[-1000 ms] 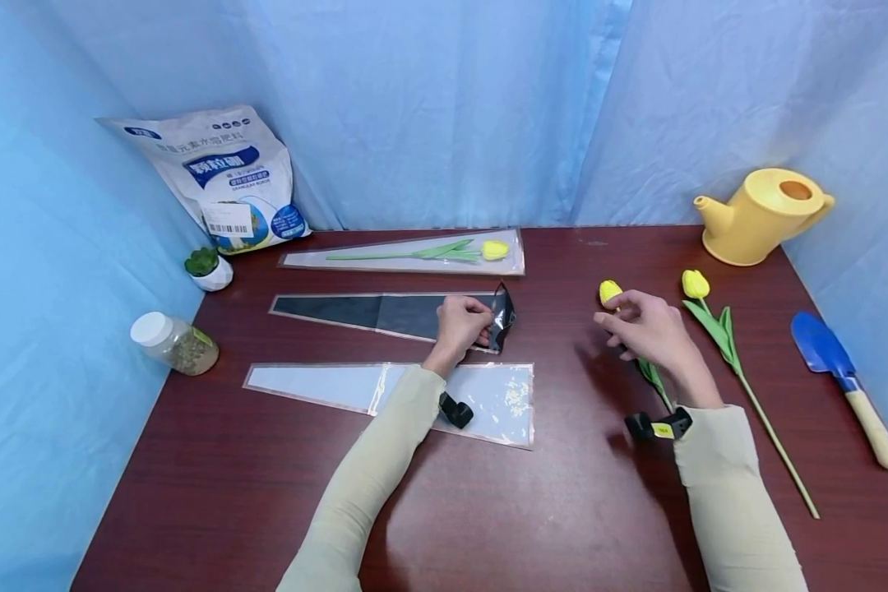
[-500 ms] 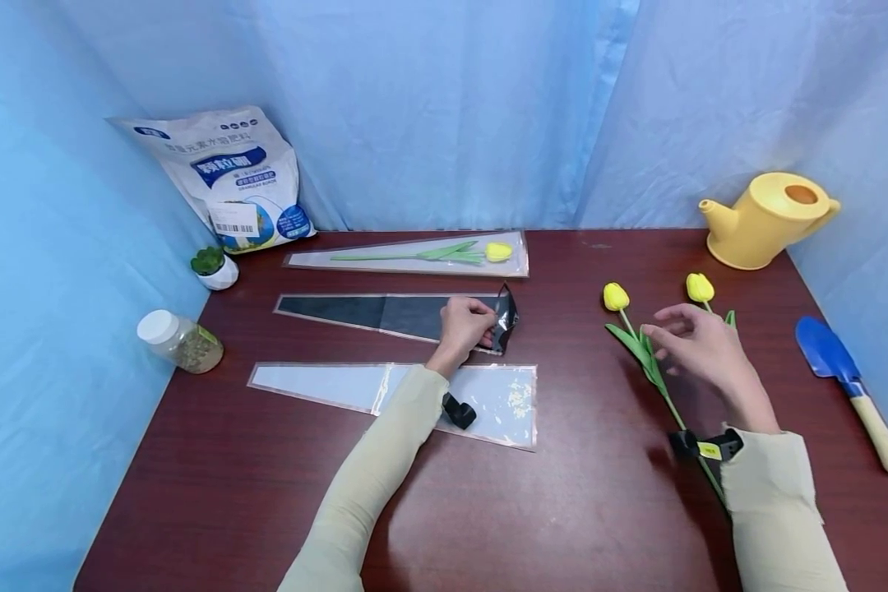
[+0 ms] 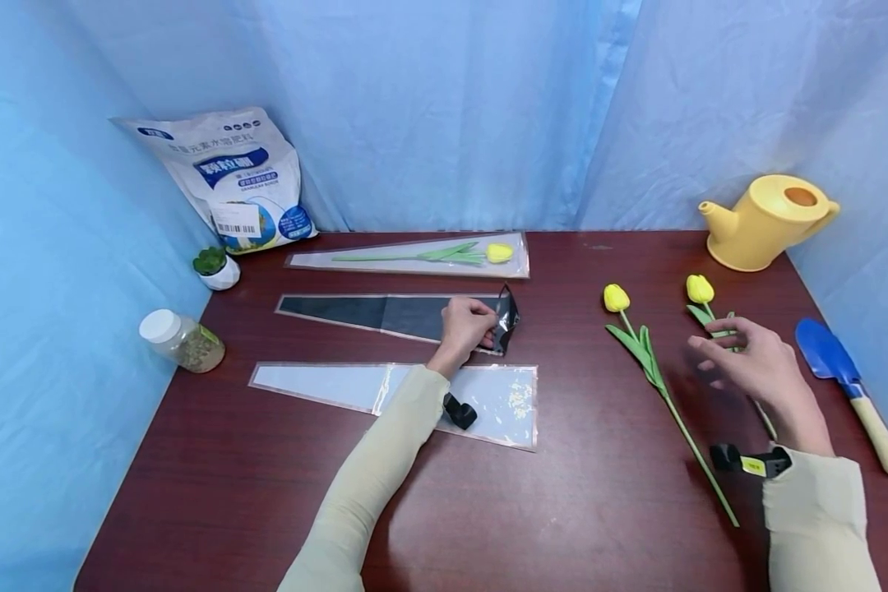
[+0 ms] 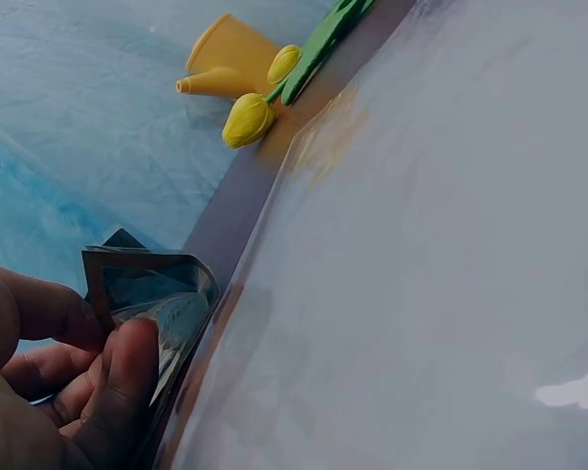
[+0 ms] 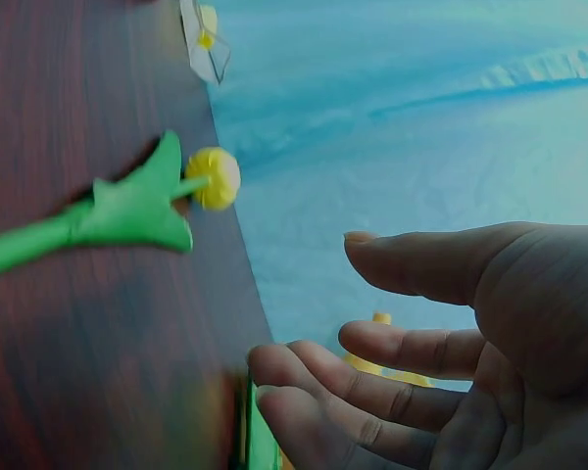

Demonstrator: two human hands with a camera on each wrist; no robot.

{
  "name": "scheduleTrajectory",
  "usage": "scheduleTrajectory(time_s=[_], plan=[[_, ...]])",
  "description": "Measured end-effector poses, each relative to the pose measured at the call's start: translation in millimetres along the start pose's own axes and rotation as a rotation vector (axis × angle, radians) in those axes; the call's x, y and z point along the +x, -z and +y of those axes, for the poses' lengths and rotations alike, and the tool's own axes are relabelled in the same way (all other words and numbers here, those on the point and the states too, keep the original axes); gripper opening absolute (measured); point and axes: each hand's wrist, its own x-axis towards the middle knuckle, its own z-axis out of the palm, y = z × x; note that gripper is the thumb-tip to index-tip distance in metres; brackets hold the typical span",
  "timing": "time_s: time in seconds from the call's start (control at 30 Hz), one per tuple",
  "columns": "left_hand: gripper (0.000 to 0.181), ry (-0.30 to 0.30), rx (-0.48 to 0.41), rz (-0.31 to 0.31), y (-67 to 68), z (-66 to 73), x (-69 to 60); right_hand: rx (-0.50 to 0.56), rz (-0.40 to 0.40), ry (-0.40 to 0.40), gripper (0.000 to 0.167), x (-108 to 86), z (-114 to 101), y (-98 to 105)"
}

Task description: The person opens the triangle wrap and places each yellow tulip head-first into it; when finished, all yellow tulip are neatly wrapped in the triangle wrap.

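Note:
Thumb and fingers of the left hand point(image 3: 464, 329) pinch the raised right end of the black sleeve point(image 3: 414, 315); in the left wrist view the lifted film point(image 4: 162, 279) stands up beside the fingertips. The right hand point(image 3: 765, 370) hovers over the right tulip point(image 3: 700, 289), hiding part of its stem, with nothing between thumb and fingers. Another yellow tulip point(image 3: 616, 298) lies to that hand's left, its stem slanting toward the front. A white sleeve point(image 3: 303, 385) lies under the left forearm. Behind the black one, a clear sleeve point(image 3: 520, 267) has a tulip point(image 3: 499, 253) lying on or in it.
At the back left stand a fertilizer bag point(image 3: 229, 177), a small potted plant point(image 3: 220, 272) and a white-lidded jar point(image 3: 192, 345). A yellow watering can point(image 3: 762, 226) is at the back right, with a blue trowel point(image 3: 827, 349) in front. Blue curtains enclose the table.
The right hand has moved right and toward the front, from over the left tulip to over the right one. The left hand keeps its pinch on the black sleeve.

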Motion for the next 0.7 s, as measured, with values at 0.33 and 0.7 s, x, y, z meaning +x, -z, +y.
scheduleTrajectory(time_s=[0.33, 0.7], plan=[[0.013, -0.013, 0.001, 0.003, -0.3, -0.6, -1.5, -0.044, 0.018, -0.032, 0.072, -11.3, 29.0, 16.5], [0.011, 0.019, 0.01, 0.003, -0.8, 1.7, -1.9, -0.183, 0.116, -0.076, 0.071, -17.1, 58.6, 21.2]])
